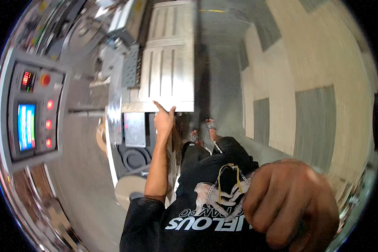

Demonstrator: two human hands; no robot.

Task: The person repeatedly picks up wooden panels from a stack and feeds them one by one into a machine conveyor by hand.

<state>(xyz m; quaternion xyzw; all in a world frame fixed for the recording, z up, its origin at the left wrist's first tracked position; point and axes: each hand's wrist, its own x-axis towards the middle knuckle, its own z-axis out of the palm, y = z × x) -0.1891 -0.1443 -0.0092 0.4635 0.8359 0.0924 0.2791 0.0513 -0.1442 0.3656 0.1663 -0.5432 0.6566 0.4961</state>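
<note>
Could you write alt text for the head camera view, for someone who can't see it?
A person's left hand, thumb and forefinger spread, is at the near edge of a pale, slotted tabletop, while the curled right hand looms close to the camera. A lit control panel stands at far left.

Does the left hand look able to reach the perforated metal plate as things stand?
Probably yes: the left hand is at the near edge of the slotted table, and nothing visible blocks the perforated metal plate.
</note>
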